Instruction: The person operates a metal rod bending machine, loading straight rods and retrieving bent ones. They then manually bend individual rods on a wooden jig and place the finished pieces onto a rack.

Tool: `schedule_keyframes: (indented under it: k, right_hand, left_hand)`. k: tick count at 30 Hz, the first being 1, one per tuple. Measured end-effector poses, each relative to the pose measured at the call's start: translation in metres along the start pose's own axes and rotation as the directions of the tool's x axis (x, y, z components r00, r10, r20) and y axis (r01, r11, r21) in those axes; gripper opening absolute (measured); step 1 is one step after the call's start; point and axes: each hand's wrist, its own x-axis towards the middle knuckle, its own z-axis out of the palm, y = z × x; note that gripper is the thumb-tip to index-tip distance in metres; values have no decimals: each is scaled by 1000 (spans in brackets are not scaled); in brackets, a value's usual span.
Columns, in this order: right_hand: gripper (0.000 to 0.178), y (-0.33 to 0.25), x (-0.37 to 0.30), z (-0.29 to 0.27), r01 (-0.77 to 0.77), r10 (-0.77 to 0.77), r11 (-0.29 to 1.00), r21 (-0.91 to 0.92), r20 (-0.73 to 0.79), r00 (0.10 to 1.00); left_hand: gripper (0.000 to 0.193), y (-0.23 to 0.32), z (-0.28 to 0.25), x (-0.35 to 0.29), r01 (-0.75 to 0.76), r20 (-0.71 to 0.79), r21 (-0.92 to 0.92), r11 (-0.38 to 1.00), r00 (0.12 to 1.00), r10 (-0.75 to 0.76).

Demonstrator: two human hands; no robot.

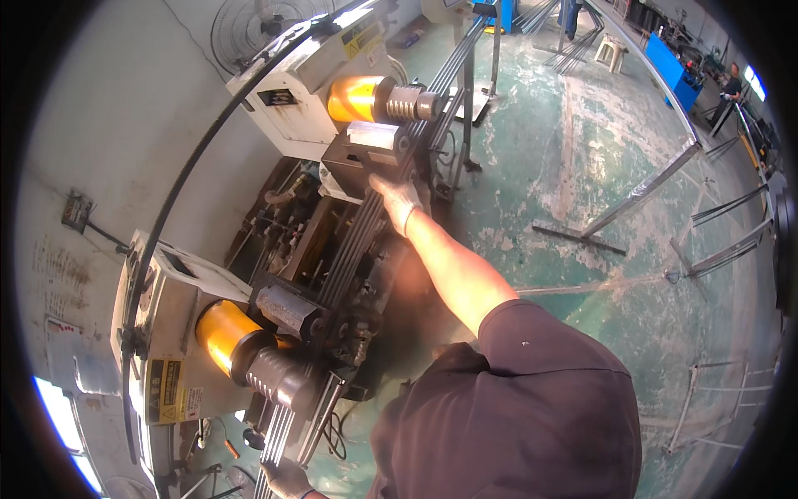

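Several long thin metal rods run side by side past two cream machine units, from the far top to the lower edge. My right hand, in a pale glove, is closed over the rods beside a dark roller block. Its fingertips reach the rods' left side and are partly hidden. At the lower edge my left hand, also gloved, grips the near end of the bundle, below a grooved steel roller. The picture's edge cuts off part of that hand.
The far machine and near machine carry yellow-collared rollers. Between them lies a cluttered machine bed. A black cable arches across the left. On the green floor stand a metal frame and a stool. Another person is far right.
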Motion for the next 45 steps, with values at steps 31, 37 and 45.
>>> schedule_keyframes:
  k: [31, 37, 45]
  right_hand:
    - [76, 102, -105, -62, -260, 247, 934, -243, -85, 965]
    - [67, 212, -204, -145, -609, 511, 720, -332, -341, 789]
    - [59, 245, -333, -172, -680, 563, 565, -468, -384, 732]
  left_hand:
    - [21, 124, -105, -52, -390, -477, -568, 725, 873, 97]
    - [19, 207, -303, 9, -488, -556, -505, 712, 815, 164]
    - [24, 289, -448, 21, -579, -680, -205, 789, 664, 311]
